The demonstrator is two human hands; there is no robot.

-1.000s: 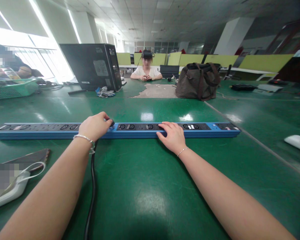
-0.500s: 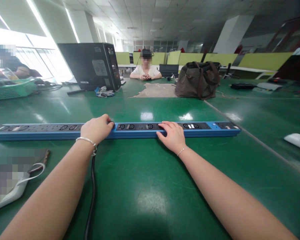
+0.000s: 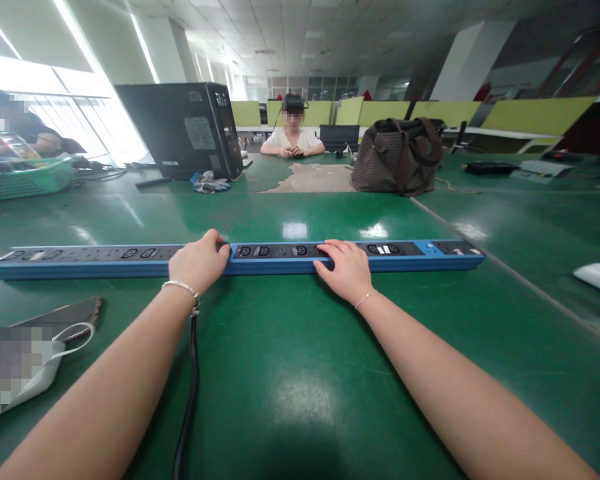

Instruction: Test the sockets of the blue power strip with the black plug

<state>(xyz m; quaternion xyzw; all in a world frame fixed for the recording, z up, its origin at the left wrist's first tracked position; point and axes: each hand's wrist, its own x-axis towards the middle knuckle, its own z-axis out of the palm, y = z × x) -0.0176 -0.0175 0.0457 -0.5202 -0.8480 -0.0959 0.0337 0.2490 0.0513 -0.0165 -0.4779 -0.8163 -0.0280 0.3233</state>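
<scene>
A long blue power strip (image 3: 280, 267) with black socket faces lies across the green table. My left hand (image 3: 200, 261) is closed at its top, left of the middle, around what looks like a black plug, mostly hidden by the fingers. From under my left wrist a thick black cable (image 3: 193, 373) runs down toward me. My right hand (image 3: 347, 270) holds the strip right of the middle, its thumb on the front side and its fingers over the sockets.
Behind the strip stand a black computer case (image 3: 180, 133), gloves (image 3: 210, 182) and a brown bag (image 3: 397, 157). A green basket (image 3: 27, 180) is at far left, a blurred-out packet (image 3: 25, 367) nearer. A white object (image 3: 597, 277) lies right. One person (image 3: 293, 140) sits opposite, another at left.
My left hand has shifted slightly to the right along the strip, and the cable below it has swung a little right. My right hand stays in place on the strip.
</scene>
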